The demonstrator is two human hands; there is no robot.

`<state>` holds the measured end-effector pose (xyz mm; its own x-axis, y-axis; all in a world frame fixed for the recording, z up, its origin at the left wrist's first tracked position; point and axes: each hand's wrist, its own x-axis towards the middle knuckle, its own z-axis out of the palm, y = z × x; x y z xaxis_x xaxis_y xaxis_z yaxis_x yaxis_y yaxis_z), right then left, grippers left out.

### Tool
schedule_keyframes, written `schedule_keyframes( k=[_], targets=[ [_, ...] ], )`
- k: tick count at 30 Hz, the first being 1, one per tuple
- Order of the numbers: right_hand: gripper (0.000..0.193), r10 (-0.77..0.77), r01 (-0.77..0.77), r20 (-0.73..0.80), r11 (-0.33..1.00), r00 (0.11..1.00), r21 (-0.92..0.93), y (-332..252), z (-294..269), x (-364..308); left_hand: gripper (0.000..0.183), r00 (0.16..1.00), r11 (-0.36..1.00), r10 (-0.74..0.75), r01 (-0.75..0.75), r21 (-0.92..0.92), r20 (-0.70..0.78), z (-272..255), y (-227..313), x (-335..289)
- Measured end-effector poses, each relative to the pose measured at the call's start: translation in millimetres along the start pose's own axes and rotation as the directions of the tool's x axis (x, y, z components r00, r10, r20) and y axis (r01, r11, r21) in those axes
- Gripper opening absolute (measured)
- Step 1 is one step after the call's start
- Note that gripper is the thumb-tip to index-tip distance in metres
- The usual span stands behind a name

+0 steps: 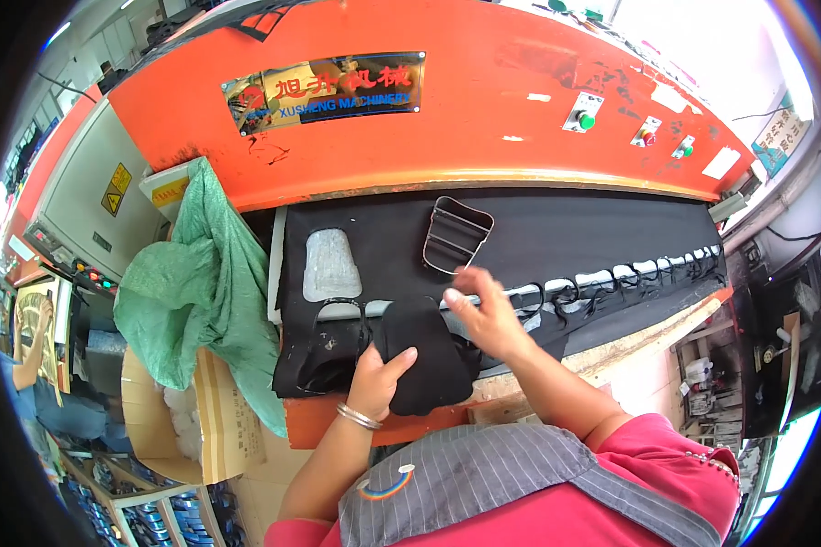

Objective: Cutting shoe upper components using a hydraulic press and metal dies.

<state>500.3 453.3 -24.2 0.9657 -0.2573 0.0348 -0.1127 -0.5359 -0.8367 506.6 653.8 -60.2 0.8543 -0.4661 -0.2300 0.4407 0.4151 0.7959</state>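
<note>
In my left hand (374, 381) is a black cut fabric piece (421, 346) with rounded corners, gripped at its left edge near the front of the work surface. My right hand (491, 317) has its fingers apart and holds nothing that I can see. Its fingertips are close to the lower end of a metal cutting die (428, 239); whether they touch is unclear. The die is a rounded frame with crossbars, lying on a black sheet (388, 251). Left of it, a die-shaped hole (331, 264) shows the pale surface beneath. Scalloped cut edges and thin scraps (602, 290) run along the sheet's near side.
A large orange press machine (483, 91) spans the back, with green and red buttons (648, 139). At left hang green sacking (196, 283) and below it an open cardboard box (219, 410). A wooden board (648, 342) edges the front right. Another person (55, 401) works far left.
</note>
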Motion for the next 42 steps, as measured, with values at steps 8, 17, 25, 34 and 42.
schedule_keyframes(
  k=[8, 17, 25, 34, 42],
  targets=[
    [0.08, -0.028, -0.06, -0.145, 0.818, 0.989, -0.572, 54, 19, 66, 0.038, 0.994, 0.029, -0.08, 0.074, 0.997, -0.072, 10, 28, 2],
    [0.077, -0.354, 0.427, 0.251, 0.826, 0.901, -0.369, 23, 61, 80, 0.051, 0.828, -0.183, 0.533, -0.088, 0.979, 0.174, -36, 6, 45],
    [0.077, -0.362, 0.416, 0.205, 0.816, 0.909, -0.402, 32, 60, 79, 0.057, 0.858, -0.172, 0.506, -0.006, 0.985, 0.093, -27, -3, 56],
    [0.076, -0.397, 0.449, 0.211, 0.779, 0.893, -0.437, 33, 67, 102, 0.058, 0.83, -0.206, 0.549, 0.018, 0.978, 0.1, -31, -2, 78],
    [0.092, -0.556, 0.586, 0.188, 0.778, 0.81, -0.226, 33, -51, 139, 0.063, 0.706, -0.167, 0.692, -0.046, 0.985, 0.151, 12, 46, 124]
  ],
)
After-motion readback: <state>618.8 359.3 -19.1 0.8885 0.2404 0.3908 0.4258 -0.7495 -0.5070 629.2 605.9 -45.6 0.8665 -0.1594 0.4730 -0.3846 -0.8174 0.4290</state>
